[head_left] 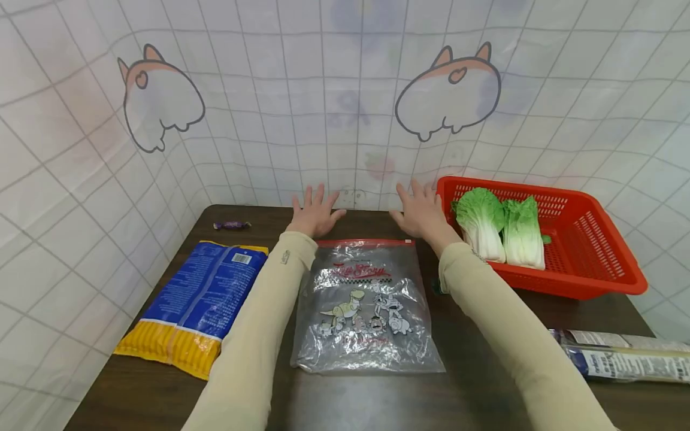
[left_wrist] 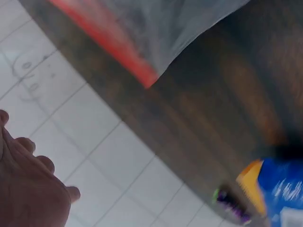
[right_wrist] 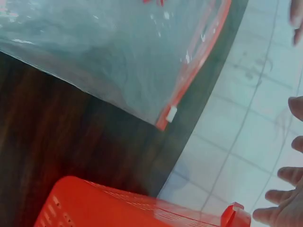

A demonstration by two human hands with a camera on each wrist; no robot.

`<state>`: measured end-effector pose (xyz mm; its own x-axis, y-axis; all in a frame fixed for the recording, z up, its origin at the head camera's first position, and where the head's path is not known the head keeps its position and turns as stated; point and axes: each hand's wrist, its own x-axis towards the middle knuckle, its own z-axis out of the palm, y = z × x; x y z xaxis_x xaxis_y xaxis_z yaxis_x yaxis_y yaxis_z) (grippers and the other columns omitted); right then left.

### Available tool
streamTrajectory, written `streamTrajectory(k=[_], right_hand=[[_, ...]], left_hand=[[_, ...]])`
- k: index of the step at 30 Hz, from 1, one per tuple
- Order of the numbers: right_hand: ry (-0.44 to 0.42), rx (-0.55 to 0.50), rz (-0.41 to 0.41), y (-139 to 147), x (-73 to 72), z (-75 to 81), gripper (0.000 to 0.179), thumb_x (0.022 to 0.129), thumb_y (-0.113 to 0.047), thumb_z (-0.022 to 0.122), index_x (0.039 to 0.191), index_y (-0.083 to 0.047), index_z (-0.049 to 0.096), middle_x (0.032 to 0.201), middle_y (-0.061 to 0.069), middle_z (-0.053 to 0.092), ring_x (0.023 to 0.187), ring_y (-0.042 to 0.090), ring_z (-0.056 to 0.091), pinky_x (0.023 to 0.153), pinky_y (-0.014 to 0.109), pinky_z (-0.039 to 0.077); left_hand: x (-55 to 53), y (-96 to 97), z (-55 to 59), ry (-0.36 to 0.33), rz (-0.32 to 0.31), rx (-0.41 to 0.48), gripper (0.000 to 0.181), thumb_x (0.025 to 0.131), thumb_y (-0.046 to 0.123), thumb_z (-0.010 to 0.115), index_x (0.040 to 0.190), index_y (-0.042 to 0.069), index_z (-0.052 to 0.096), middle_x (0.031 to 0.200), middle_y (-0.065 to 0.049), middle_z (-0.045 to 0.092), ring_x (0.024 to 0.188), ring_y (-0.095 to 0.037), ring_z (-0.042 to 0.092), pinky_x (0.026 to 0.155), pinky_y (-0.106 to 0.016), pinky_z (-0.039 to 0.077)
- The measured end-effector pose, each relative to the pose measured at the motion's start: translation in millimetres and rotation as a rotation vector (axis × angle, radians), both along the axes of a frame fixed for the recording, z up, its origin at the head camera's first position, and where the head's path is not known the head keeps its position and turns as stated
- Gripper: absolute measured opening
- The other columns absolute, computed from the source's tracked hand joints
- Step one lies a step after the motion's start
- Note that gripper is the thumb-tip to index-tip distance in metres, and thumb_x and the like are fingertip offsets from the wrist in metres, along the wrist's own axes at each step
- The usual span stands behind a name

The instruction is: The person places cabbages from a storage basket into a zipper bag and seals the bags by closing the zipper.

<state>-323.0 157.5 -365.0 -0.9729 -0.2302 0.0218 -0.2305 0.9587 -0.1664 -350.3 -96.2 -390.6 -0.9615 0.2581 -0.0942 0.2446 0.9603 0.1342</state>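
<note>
Clear bag [head_left: 361, 305] lies flat on the table [head_left: 350, 401] between the sleeves [head_left: 261, 335], on the person's side of the left hand [head_left: 315, 214] and right hand [head_left: 423, 216], both fingers-spread and holding nothing, neither clearly nearer; its long axis runs front to back, red zip [head_left: 358, 243] toward the wall [head_left: 356, 120]

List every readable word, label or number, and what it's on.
Bag: "Story" in red; the word before it, probably "Toy", is unclear.
Left sleeve: small lettering, too blurred to read.
Right sleeve: same.
Blue packet: print and barcode label, too small.
Right packages: label print, too blurred.
Candy: too small.
Sheet: faint marks, unreadable.
</note>
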Motion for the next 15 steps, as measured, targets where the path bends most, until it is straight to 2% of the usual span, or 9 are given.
streamTrajectory(k=[2,5,10,15], right_hand=[[0.043,-0.025,0.044,0,5.0,0.4,0.066,0.1,-0.037,0.05,0.154,-0.006,0.026,0.156,0.027,0.02,0.141,0.049,0.017,0.113,0.062,0.014],[0.064,-0.083,0.094,-1,12.7,0.3,0.065,0.1,-0.031,0.052,0.152,-0.001,0.029,0.152,0.029,0.026,0.14,0.047,0.023,0.114,0.058,0.017],[0.052,-0.187,0.104,0,20.6,-3.3,0.063,0.1,-0.027,0.054,0.152,-0.001,0.03,0.15,0.028,0.031,0.138,0.045,0.029,0.112,0.056,0.024],[0.002,-0.301,0.164,-2,27.5,-13.3,0.054,0.1,-0.02,0.053,0.146,0.003,0.039,0.142,0.026,0.045,0.13,0.042,0.043,0.108,0.053,0.034]], left_hand=[[1.5,-0.5,-5.4,-0.035,-0.017,0.032,0.065,0.102,0.057,0.026,0.159,0.029,0.01,0.164,-0.011,-0.003,0.148,-0.037,-0.006,0.113,-0.064,-0.002],[5.3,-1.5,-13.1,-0.081,-0.031,0.088,0.065,0.103,0.055,0.03,0.159,0.027,0.013,0.163,-0.013,-0.001,0.148,-0.038,-0.004,0.113,-0.064,0.0],[4.9,0.3,-26.3,-0.119,-0.066,0.158,0.063,0.102,0.053,0.036,0.157,0.024,0.023,0.162,-0.015,0.009,0.147,-0.041,0.004,0.113,-0.065,0.006],[2.8,3.0,-39.2,-0.16,-0.153,0.228,0.054,0.101,0.043,0.05,0.148,0.017,0.045,0.16,-0.017,0.021,0.147,-0.042,0.009,0.112,-0.065,0.011]])
